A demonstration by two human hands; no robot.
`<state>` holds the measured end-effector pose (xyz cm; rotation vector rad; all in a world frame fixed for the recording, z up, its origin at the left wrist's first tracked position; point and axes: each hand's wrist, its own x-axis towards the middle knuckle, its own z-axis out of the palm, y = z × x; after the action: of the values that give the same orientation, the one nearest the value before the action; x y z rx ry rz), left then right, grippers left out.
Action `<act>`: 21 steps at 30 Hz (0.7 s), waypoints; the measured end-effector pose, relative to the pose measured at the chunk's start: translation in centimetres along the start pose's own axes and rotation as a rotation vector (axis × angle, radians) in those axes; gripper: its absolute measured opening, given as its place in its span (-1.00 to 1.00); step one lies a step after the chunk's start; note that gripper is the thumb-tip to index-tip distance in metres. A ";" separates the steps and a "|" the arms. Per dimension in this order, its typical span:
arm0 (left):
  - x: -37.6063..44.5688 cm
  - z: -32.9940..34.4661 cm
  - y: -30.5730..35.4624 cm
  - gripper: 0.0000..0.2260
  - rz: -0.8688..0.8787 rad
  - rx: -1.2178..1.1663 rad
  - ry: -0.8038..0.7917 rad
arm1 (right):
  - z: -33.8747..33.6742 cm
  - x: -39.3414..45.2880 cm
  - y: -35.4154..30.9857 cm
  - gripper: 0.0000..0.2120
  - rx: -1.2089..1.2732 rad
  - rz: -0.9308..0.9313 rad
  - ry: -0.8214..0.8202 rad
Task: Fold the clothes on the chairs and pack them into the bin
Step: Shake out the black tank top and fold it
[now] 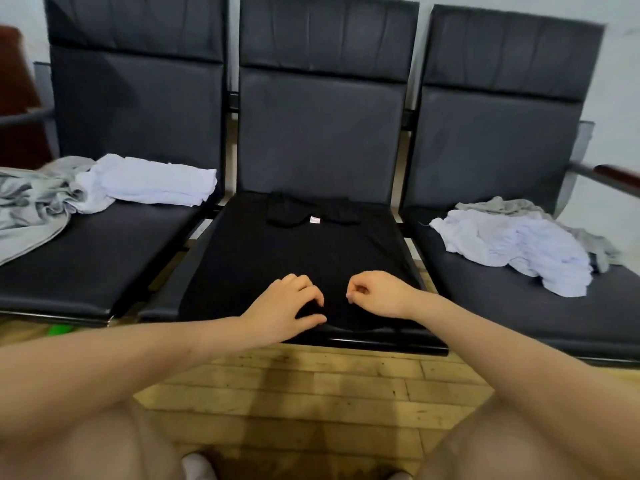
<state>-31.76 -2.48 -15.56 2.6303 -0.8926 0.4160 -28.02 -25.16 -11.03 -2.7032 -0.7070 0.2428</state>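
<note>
Black shirt (294, 251): we see it spread flat on the seat of the middle chair (322, 133), its collar and small white label toward the backrest, its hem at the front edge of the seat.
Left hand (285, 304): we see its fingers curled down on the hem, thumb stretched along the front edge, pinching the black cloth.
Right hand (375, 294): we see its fingers curled in tight just beside the left; whether it has any fabric in its pinch, we cannot tell.
Left chair (138, 109): we see a folded white garment (152, 183) at the back of the seat, touching a rumpled grey garment (31, 202) that spills over the seat's left side.
Right chair (502, 133): we see a crumpled white garment (516, 247) on the seat, lying partly over a grey garment (588, 233) behind it.
Floor (311, 386): we see wooden boards below the seats, and a small green thing (59, 329) under the left chair.
</note>
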 end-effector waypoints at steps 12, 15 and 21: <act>5.6 -1.1 -2.2 -0.79 -0.564 -0.455 -0.051 | 1.7 1.5 -1.2 -0.66 -0.299 0.006 0.138; 7.0 -1.7 -3.3 -0.81 -0.606 -0.496 -0.031 | 0.7 3.2 -1.4 -0.80 -0.170 0.072 0.203; 8.5 -4.9 -6.4 -0.80 -0.418 -0.406 -0.006 | -3.8 5.2 0.3 -0.89 0.183 0.187 0.367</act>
<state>-22.10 -0.22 -9.34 2.3483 -0.3578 0.1029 -22.46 -23.83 -8.05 -2.5372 -0.3100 -0.1384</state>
